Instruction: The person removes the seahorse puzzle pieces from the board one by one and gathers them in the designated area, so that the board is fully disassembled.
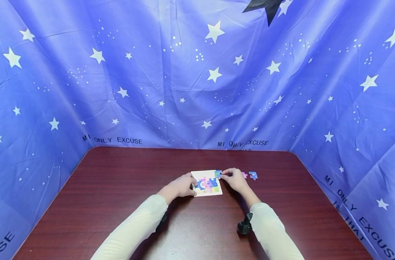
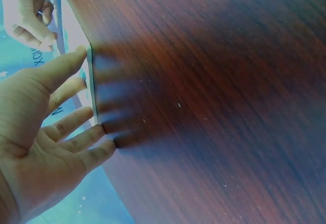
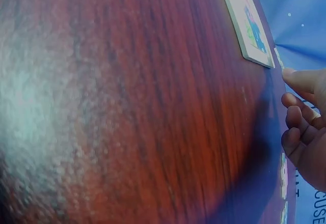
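Note:
A light-framed jigsaw tray (image 1: 203, 173) lies on the table, partly filled with blue and pink pieces; its upper part shows bare white. Along its left side my left hand (image 1: 182, 185) rests, thumb and spread fingers touching the edge, as the left wrist view shows with the hand (image 2: 56, 127) against the tray's rim. At the tray's upper right corner my right hand (image 1: 235, 179) pinches a blue puzzle piece (image 1: 218, 174) between thumb and forefinger. From the right wrist, that hand (image 3: 308, 117) appears just beyond the tray's corner (image 3: 254, 53); the pinched piece is barely visible there.
Right of my right hand lie a blue loose piece (image 1: 253, 176) and a pink loose piece (image 1: 244, 174), the pink one partly hidden by the hand. The dark red wooden table (image 1: 119, 180) ends at a blue star-patterned curtain (image 1: 171, 119).

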{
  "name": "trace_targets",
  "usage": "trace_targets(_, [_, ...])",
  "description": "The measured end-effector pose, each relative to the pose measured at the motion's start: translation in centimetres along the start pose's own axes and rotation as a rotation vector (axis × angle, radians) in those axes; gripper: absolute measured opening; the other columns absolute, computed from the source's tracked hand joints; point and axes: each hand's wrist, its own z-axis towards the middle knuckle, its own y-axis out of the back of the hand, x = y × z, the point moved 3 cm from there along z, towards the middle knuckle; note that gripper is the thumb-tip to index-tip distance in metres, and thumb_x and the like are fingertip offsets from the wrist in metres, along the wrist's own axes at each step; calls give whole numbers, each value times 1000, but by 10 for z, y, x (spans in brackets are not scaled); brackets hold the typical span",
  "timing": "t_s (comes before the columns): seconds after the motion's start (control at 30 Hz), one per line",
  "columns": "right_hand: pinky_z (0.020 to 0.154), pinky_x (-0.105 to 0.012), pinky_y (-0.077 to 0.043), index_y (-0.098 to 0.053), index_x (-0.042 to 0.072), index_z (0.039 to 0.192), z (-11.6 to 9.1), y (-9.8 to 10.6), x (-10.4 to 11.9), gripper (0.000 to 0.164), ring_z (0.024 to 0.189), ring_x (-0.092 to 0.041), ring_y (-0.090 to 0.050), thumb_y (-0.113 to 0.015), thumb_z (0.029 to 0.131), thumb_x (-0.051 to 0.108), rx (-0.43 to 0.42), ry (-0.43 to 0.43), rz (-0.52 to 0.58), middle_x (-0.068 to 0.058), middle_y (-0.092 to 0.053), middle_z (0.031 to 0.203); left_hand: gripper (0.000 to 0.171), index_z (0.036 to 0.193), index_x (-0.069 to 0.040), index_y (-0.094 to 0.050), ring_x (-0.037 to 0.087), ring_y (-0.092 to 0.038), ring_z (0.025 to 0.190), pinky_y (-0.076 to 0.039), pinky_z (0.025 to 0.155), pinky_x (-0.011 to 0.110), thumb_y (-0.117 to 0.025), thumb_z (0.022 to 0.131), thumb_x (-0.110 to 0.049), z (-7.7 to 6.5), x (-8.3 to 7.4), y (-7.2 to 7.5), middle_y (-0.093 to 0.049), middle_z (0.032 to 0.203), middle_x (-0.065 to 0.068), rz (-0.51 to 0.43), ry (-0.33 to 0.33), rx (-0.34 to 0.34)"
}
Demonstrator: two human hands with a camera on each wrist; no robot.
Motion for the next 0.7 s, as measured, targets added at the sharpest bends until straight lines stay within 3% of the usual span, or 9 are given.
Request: trace_targets(0.7, [89,-45,-43,-71,5,91,-5,9,-12,14,98,-28,-56,-68,83,16,-11,-19,-20,-15,-66,102,35,109,-9,-67,18,-52,99,-44,91,31,-74,79,-26,3,2,-2,-53,111,6,2,36,17])
